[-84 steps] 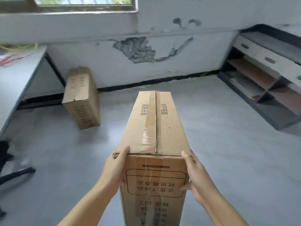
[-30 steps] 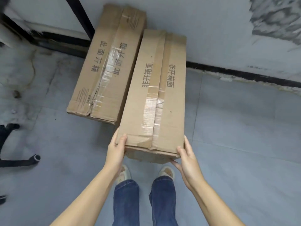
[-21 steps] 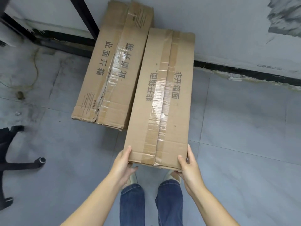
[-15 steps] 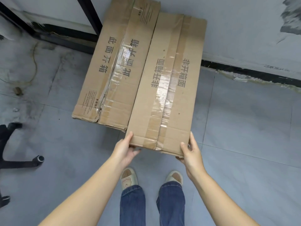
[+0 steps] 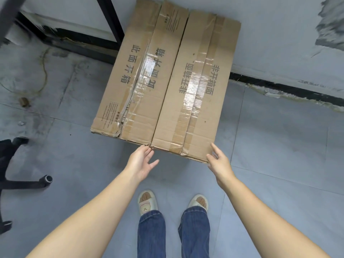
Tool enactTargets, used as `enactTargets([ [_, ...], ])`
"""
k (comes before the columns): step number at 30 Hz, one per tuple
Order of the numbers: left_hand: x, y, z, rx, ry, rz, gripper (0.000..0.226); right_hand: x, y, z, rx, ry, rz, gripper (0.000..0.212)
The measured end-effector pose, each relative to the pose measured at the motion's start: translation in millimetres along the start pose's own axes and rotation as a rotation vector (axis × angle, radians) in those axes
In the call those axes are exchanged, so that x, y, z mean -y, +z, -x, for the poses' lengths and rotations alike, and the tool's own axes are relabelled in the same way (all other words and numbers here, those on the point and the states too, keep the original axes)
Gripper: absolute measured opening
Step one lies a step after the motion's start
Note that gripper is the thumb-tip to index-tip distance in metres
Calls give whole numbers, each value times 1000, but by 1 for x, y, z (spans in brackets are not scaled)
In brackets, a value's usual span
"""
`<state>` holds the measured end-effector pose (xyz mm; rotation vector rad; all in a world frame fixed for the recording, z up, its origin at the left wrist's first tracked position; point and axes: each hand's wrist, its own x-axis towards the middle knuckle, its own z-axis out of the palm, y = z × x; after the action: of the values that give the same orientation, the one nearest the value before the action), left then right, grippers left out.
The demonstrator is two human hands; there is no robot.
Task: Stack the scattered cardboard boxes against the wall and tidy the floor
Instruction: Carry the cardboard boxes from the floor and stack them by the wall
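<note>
Two long brown cardboard boxes lie side by side on the grey tiled floor (image 5: 279, 146), long sides touching, far ends towards the pale wall (image 5: 270, 34). The right-hand taped cardboard box (image 5: 195, 86) lies straight ahead of me, its long axis running away from me to the wall; the left-hand torn cardboard box (image 5: 137, 75) runs parallel, beside the black metal table leg (image 5: 109, 21).

Both hands are at the near short end of the right-hand box. My left hand (image 5: 140, 162) has its fingers spread and relaxed, holding nothing, fingertips just at the corner where the two boxes meet. My right hand (image 5: 218, 161) is likewise loose, fingers straight, lying against the box's near right corner without gripping. Neither hand is nearer than the other; the box end spans between them.

I judge this box placed, so any further nudge would go along its length, towards the wall.

Stains, a thin cord and a small brown scrap mark the tiles at left. Near my left arm stands a black wheeled chair base (image 5: 20, 175). Along the wall foot runs a dark skirting strip (image 5: 279, 88) with crumbled plaster.
</note>
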<state>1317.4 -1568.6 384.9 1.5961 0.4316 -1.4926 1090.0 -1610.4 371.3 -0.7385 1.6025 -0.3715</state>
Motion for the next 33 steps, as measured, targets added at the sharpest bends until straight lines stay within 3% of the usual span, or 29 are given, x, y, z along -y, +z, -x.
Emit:
enactTargets([
  [7,-43,-15,133,146,190,-302,37,71,-57,113,69,-171,147,50],
  [13,-53,-28,284,239,539,-591,25,118,-119,242,136,-456,275,44],
  [17,-40,-48,371,304,760,-688,27,117,-153,326,100,-587,204,38],
  [19,-29,-62,401,297,840,-662,31,108,-166,361,54,-631,147,51],
  [22,-11,-82,422,261,903,-621,31,80,-175,392,-19,-609,67,73],
  [26,2,-96,420,234,930,-562,32,50,-163,412,-73,-589,-78,76],
  [29,-1,-95,417,291,931,-562,32,36,-150,426,-141,-577,-139,96],
  [33,-22,-95,417,425,951,-620,31,22,-128,449,-274,-577,-197,99],
])
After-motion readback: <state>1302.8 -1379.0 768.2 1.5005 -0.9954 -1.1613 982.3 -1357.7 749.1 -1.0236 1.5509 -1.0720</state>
